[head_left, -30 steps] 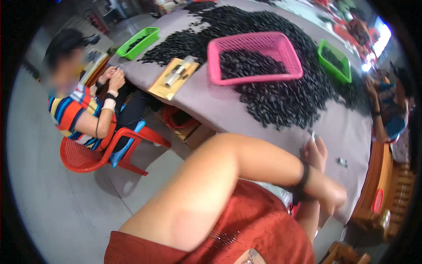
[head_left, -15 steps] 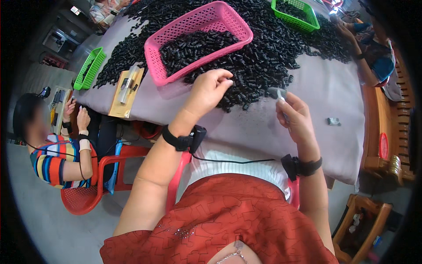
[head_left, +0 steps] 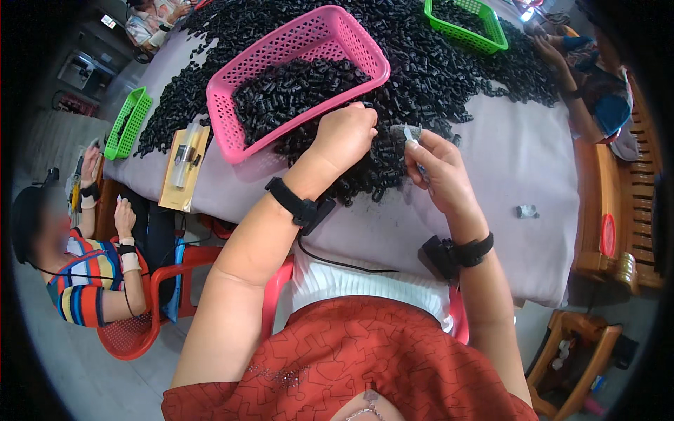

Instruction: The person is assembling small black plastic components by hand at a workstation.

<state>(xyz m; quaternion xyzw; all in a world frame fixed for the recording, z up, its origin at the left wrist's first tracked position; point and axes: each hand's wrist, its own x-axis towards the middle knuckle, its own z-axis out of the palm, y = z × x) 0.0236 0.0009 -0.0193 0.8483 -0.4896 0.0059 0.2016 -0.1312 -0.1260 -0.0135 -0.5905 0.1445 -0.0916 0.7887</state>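
Note:
My left hand (head_left: pixel 344 140) is closed at the near edge of a heap of small black parts (head_left: pixel 421 91), just beside the pink basket (head_left: pixel 295 116). Its fingertips are turned away, so whatever they pinch is hidden. A little to the right, my right hand (head_left: pixel 442 172) grips a slim pale pointed tool (head_left: pixel 412 139), its tip up and toward the left hand. A greyish scrap (head_left: pixel 397 130) shows beside that tip; I cannot tell what it is. The pink basket holds many of the black parts.
Green baskets (head_left: pixel 128 125) (head_left: pixel 469 35) stand at the left and far right. A tan board (head_left: pixel 184 168) with a clear tube lies left. A small clear piece (head_left: pixel 526 211) lies right. A person in stripes (head_left: pixel 98 277) sits left; others work at the far corners.
My right hand has moved left and slightly up, bringing the tool close to the left hand. The left fingers have curled further in. The whole view has shifted slightly.

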